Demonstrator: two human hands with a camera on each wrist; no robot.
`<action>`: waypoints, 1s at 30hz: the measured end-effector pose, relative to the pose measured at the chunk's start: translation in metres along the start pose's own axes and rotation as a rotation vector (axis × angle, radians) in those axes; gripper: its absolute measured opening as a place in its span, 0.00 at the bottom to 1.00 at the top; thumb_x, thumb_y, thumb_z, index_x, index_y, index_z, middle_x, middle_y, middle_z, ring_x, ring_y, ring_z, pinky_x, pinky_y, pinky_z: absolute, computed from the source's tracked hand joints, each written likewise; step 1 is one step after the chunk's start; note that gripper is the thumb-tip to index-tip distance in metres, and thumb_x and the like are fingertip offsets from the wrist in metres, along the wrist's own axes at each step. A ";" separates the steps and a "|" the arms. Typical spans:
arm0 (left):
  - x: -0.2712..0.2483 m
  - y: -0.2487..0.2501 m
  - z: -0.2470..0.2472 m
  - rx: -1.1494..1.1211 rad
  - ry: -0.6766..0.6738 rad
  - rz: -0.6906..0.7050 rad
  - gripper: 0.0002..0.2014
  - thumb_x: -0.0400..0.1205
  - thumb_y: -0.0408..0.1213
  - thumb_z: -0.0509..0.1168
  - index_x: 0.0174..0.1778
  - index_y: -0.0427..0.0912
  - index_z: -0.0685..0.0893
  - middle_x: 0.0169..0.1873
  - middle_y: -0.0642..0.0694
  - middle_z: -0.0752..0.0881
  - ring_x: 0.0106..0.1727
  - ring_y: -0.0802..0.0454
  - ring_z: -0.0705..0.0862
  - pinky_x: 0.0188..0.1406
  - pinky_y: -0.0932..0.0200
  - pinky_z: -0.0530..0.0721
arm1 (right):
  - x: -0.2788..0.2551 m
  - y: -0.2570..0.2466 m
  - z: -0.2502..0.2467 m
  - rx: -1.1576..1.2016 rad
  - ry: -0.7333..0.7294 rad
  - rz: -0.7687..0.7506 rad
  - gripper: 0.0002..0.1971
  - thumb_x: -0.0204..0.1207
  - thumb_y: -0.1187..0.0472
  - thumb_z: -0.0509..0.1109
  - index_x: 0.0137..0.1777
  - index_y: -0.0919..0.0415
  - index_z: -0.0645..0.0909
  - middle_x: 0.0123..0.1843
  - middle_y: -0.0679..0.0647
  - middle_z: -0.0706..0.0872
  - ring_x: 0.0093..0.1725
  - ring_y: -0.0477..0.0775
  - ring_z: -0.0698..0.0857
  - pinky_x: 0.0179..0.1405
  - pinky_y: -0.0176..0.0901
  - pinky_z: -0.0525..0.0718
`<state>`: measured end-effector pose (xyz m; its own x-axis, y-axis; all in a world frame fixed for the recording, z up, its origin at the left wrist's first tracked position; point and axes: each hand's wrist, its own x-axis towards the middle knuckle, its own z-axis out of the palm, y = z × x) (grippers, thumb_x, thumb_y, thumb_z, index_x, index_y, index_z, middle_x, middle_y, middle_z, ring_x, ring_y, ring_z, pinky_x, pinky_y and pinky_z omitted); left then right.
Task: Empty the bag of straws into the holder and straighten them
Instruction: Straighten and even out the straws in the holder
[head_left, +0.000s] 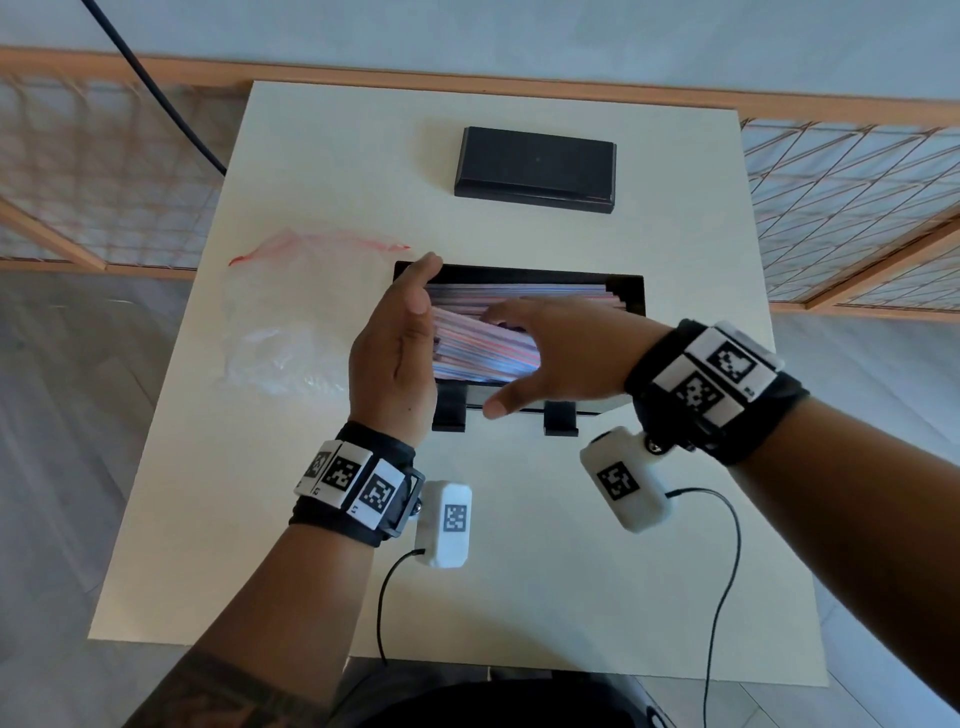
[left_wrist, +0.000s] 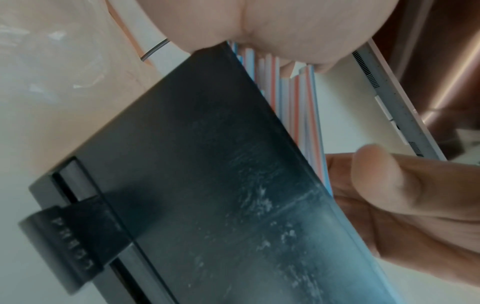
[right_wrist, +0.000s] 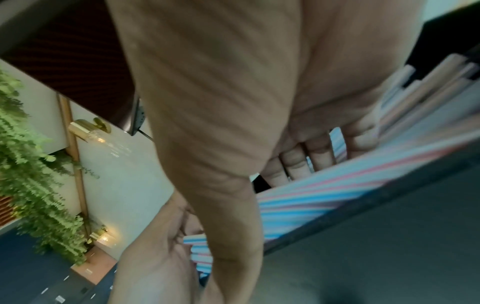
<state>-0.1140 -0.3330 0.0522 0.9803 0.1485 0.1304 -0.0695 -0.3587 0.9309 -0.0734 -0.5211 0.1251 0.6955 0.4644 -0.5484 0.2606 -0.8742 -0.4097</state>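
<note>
Two hands work at one black holder (head_left: 626, 293) in the middle of the table (head_left: 519, 571). The left hand (head_left: 397, 353) stands on edge with fingers straight and together, its palm set flat against the left ends of the straws (head_left: 483, 348), gripping nothing. The right hand (head_left: 550, 358) lies spread over the top of the pile, fingers relaxed and resting on the straws, thumb out over the holder's near wall. The pink, blue and white straws lie inside the holder, too many to count, some askew. One empty clear bag (head_left: 285, 322) lies left of the holder; one black lid (head_left: 535, 169) lies farther back.
</note>
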 end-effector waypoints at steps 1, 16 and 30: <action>0.000 0.000 0.000 0.015 -0.003 0.007 0.30 0.90 0.55 0.45 0.81 0.46 0.80 0.78 0.57 0.80 0.81 0.63 0.77 0.81 0.45 0.79 | 0.003 0.000 0.000 -0.002 -0.013 0.002 0.53 0.65 0.29 0.80 0.87 0.49 0.64 0.85 0.47 0.74 0.81 0.54 0.75 0.79 0.52 0.74; 0.001 0.006 0.003 0.137 -0.014 0.019 0.36 0.88 0.65 0.42 0.81 0.49 0.79 0.79 0.54 0.82 0.82 0.55 0.78 0.79 0.43 0.79 | 0.040 -0.008 0.001 0.019 -0.163 -0.022 0.42 0.55 0.30 0.86 0.63 0.54 0.80 0.52 0.46 0.88 0.55 0.54 0.86 0.62 0.52 0.85; 0.002 0.001 0.006 0.184 0.002 0.000 0.38 0.83 0.73 0.47 0.79 0.53 0.80 0.77 0.55 0.83 0.78 0.52 0.82 0.73 0.40 0.84 | 0.061 -0.008 -0.010 0.001 -0.290 -0.086 0.50 0.44 0.20 0.80 0.67 0.45 0.83 0.58 0.43 0.91 0.59 0.50 0.89 0.72 0.53 0.82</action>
<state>-0.1108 -0.3383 0.0510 0.9799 0.1499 0.1316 -0.0347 -0.5217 0.8524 -0.0268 -0.4869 0.1024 0.4504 0.5580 -0.6970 0.3095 -0.8298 -0.4643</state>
